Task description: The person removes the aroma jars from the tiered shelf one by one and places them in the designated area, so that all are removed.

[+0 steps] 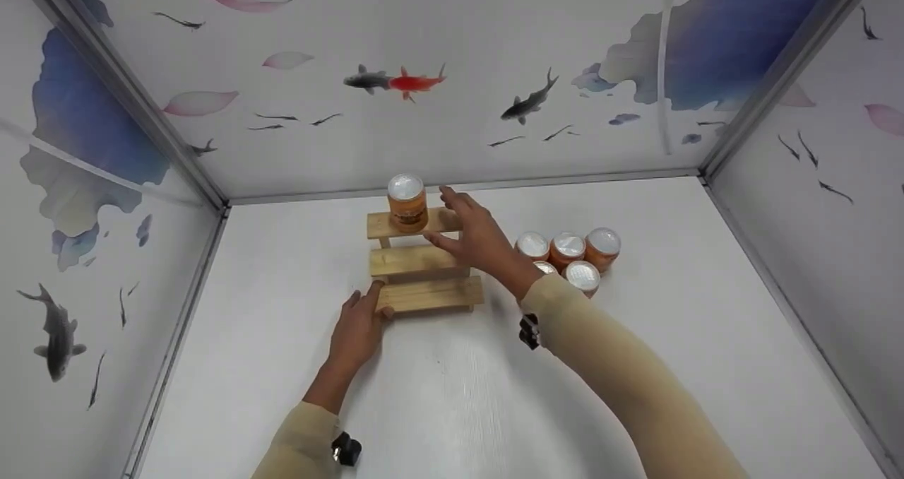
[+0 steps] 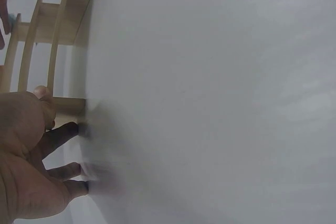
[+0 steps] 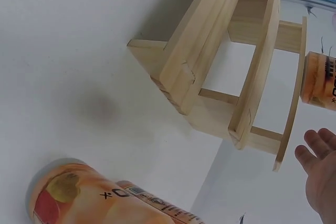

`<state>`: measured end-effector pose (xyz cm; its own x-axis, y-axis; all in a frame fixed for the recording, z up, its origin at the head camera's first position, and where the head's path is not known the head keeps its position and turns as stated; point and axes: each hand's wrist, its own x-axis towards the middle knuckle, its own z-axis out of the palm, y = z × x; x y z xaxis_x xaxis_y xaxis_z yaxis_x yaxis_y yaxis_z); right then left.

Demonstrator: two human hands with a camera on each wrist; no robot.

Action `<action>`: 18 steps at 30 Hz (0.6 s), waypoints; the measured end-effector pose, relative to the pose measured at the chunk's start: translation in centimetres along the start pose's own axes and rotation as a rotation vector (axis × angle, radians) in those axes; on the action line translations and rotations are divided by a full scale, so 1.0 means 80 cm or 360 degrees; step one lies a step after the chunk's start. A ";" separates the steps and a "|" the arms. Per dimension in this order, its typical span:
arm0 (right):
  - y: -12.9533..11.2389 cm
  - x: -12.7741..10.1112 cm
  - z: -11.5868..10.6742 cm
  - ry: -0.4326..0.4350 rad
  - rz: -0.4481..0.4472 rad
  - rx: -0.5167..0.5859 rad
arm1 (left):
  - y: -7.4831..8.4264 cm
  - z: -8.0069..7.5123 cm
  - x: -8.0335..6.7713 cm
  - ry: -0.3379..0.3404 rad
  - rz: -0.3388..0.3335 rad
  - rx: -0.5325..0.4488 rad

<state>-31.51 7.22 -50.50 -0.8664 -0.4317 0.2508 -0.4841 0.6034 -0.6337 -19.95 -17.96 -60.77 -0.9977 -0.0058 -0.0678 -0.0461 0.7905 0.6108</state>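
Note:
A three-tier wooden step shelf (image 1: 431, 295) stands on the white table. My left hand (image 1: 358, 330) holds the left end of its lowest board, the thumb at the front edge; in the left wrist view, other fingers of that hand (image 2: 26, 150) reach down to the tabletop. On the top board stands an orange can (image 1: 407, 207) with a shiny pale lid, left of the middle. My right hand (image 1: 480, 239) is beside this can, over the right part of the shelf, fingers spread. In the right wrist view a gap separates the fingertips (image 3: 304, 156) from the can (image 3: 319, 82).
Several more orange cans (image 1: 602, 251) stand grouped on the table right of the shelf, under my right forearm. White panels (image 1: 452, 140) printed with fish and petals enclose the table at the back and both sides.

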 end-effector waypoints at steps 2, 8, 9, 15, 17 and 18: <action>-0.003 0.003 0.002 0.0009 -0.0021 0.0001 | 0.001 0.000 0.000 0.0013 0.0010 0.0008; -0.015 0.010 0.008 0.0019 -0.0007 0.0025 | 0.003 0.001 0.002 -0.0004 -0.0048 0.0029; -0.017 0.012 0.010 0.0024 -0.0006 0.0029 | 0.003 0.001 0.002 -0.0007 -0.0055 0.0027; -0.024 0.020 0.015 0.0046 0.0039 0.0006 | 0.005 0.000 0.001 -0.0021 -0.0074 0.0015; -0.026 0.022 0.017 0.0048 0.0061 0.0002 | 0.005 0.001 0.001 -0.0018 -0.0074 0.0016; -0.027 0.023 0.018 0.0051 0.0068 0.0009 | 0.005 0.001 0.001 -0.0016 -0.0075 0.0017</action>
<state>-31.88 4.19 -49.71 -0.8899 -0.3838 0.2466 -0.4458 0.6170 -0.6485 -20.01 -17.62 -60.56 -0.9938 -0.0373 -0.1044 -0.0927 0.7960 0.5981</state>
